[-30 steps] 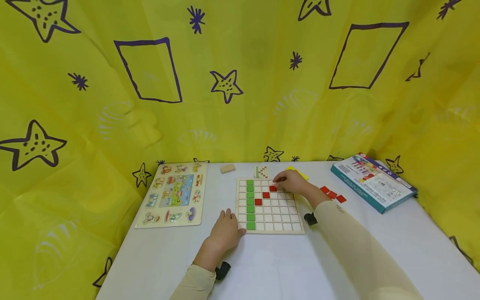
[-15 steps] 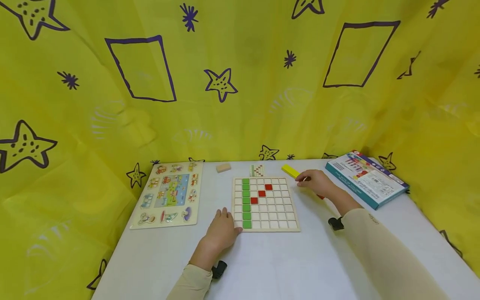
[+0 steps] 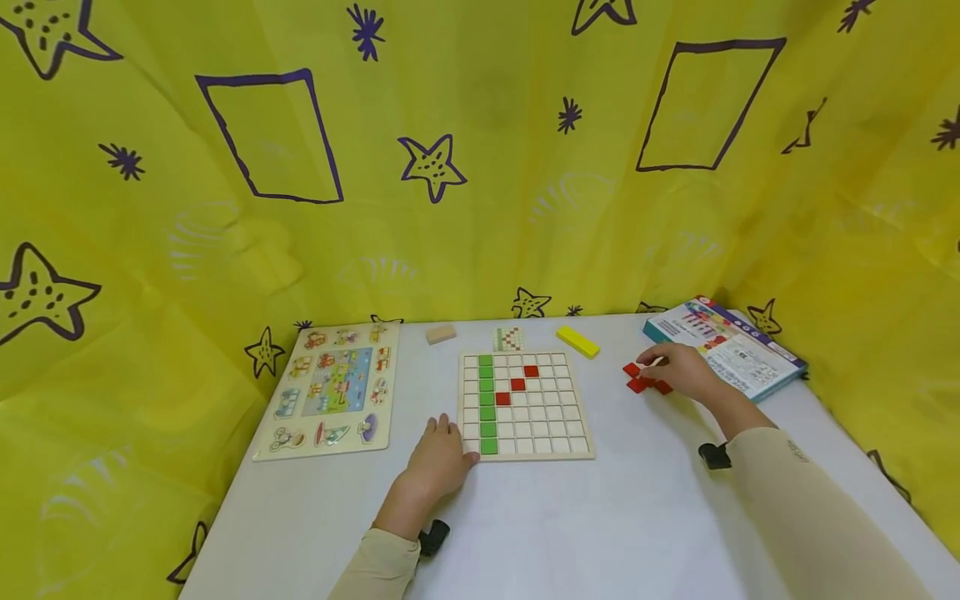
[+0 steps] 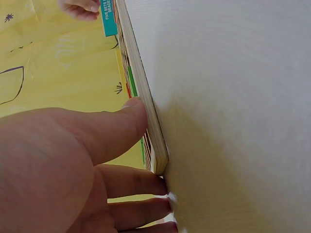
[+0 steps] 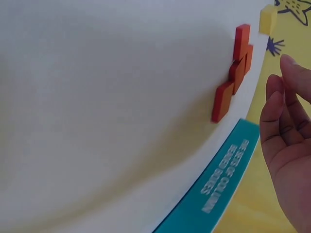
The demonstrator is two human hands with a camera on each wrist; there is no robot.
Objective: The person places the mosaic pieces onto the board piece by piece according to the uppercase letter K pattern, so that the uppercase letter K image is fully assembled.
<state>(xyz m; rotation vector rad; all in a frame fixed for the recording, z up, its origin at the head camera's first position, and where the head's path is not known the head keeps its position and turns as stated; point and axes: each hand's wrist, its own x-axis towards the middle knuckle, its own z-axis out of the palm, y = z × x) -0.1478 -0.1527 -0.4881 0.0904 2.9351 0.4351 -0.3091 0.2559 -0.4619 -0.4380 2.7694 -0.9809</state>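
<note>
My left hand [image 3: 437, 460] lies at the near left corner of a wooden grid board [image 3: 542, 423], its thumb against the front edge and its fingers straight along the left side. In the left wrist view, the thumb touches the board's edge [image 4: 146, 92]. A column of green tiles [image 3: 487, 398] and a diagonal of red tiles [image 3: 518, 384] sit in the grid. My right hand [image 3: 681, 372] hovers over loose red tiles [image 3: 637, 385] on the table. In the right wrist view, its thumb and fingers bend loosely, with nothing visible between them, just beside the red tiles [image 5: 237, 75].
A yellow bar [image 3: 577, 342], a small pattern card [image 3: 508, 338] and a wooden block [image 3: 441, 334] lie beyond the board. A picture puzzle [image 3: 288, 421] is on the left. Behind my right hand lies a teal-edged box [image 3: 757, 358]. A yellow curtain [image 3: 480, 242] hangs behind the table.
My right hand has moved right, from the topmost red tile on the board, past the yellow bar, to the loose red tiles. My left hand stays at the board's corner. The view has shifted slightly.
</note>
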